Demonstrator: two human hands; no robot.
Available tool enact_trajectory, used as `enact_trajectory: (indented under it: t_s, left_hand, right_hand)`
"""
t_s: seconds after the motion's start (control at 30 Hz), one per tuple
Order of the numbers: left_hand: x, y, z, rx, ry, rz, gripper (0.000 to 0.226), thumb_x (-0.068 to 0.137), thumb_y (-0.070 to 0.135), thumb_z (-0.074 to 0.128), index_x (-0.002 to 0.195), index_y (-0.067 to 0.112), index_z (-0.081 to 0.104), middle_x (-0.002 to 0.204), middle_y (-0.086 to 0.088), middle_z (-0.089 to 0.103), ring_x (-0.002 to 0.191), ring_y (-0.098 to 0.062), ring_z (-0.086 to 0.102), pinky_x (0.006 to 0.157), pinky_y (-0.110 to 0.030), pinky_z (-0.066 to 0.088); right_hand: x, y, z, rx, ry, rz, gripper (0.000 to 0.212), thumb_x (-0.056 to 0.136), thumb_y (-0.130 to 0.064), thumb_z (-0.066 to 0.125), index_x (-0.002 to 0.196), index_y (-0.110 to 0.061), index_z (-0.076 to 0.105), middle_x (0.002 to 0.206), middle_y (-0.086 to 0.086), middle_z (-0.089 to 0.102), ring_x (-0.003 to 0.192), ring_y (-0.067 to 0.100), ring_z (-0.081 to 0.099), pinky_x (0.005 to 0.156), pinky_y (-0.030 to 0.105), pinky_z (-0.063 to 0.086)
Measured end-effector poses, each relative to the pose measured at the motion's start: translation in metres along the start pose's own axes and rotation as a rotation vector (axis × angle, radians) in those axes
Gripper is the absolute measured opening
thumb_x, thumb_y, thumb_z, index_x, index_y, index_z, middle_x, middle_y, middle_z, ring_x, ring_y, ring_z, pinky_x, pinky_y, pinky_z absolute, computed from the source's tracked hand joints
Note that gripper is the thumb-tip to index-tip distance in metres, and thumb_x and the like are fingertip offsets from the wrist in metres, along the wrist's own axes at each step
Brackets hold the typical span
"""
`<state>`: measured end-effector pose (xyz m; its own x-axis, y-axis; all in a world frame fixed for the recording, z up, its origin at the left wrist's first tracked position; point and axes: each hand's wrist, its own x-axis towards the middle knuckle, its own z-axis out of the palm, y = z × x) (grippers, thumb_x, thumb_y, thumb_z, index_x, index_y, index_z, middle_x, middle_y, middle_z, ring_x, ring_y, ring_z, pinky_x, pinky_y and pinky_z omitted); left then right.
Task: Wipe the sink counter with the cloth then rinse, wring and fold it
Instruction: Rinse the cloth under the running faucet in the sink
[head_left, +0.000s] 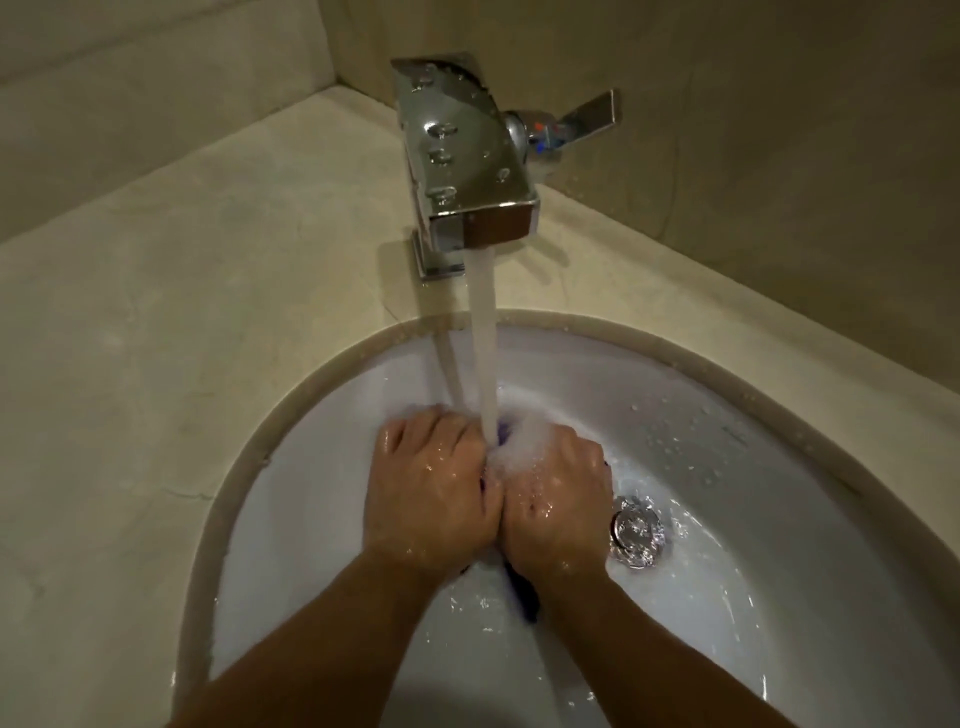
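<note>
The cloth (523, 590), dark purple, is bunched in the sink (727, 597) over the middle of the bowl and is almost wholly hidden by the two hands clenched round it. Only slivers show: a purple bit between the knuckles on the tap side, and a dark tail hanging out below the wrists on the near side. From those two ends its long axis seems to run from the tap toward the person, with the tail pointing toward the person; its full shape cannot be told. The left hand (434, 486) and right hand (556, 499) are wet, backs up, fingers curled under and gripping the cloth, pressed side by side so that they touch along the middle. The water (483, 338) falls onto the gap between the knuckles and foams white over the right hand. A chrome drain (636, 535) lies just beside the right hand, with water swirling over it. The bowl is white and oval, set under a beige stone counter (156, 312) with droplets on its right rim. The square chrome tap (462, 150), beaded with drops, stands on the counter behind the bowl, its lever (587, 114) sticking out to the right. Beige walls (779, 156) meet in a corner behind it; the light is dim and yellowish.
</note>
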<state>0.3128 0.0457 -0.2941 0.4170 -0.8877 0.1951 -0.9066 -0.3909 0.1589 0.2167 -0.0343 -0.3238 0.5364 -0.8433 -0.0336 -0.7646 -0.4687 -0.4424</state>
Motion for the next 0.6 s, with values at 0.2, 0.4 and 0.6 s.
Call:
enact_trajectory:
  t_s: [0.2,0.4,0.6]
  left_hand:
    - [0.016,0.013,0.008,0.1,-0.063,-0.113,0.045,0.098,0.045,0.038,0.077,0.021,0.07,0.078,-0.003,0.064,0.079,-0.025,0.056,0.076,-0.04,0.039]
    - [0.026,0.023,0.01,-0.064,0.013,-0.225,0.056,0.1,0.054,0.024,0.077,0.026,0.066,0.077,0.005,0.064,0.086,-0.021,0.06,0.082,-0.036,0.036]
    - [0.028,0.027,0.014,-0.121,0.054,-0.286,0.031,0.093,0.045,0.038,0.078,0.028,0.059,0.077,0.01,0.054,0.088,-0.02,0.057,0.081,-0.035,0.031]
  right_hand:
    - [0.013,-0.004,-0.011,-0.157,0.07,-0.138,0.038,0.095,-0.036,0.038,0.061,-0.025,0.051,0.063,-0.002,0.055,0.06,0.02,0.055,0.062,0.039,0.054]
    - [0.014,0.009,0.002,-0.158,0.166,-0.135,0.017,0.089,-0.033,0.055,0.087,-0.019,0.064,0.079,0.001,0.06,0.07,0.024,0.057,0.06,0.043,0.053]
    - [0.02,0.009,-0.001,-0.017,0.154,-0.102,0.034,0.097,-0.035,0.039,0.083,-0.021,0.066,0.081,0.0,0.062,0.08,0.023,0.058,0.081,0.047,0.05]
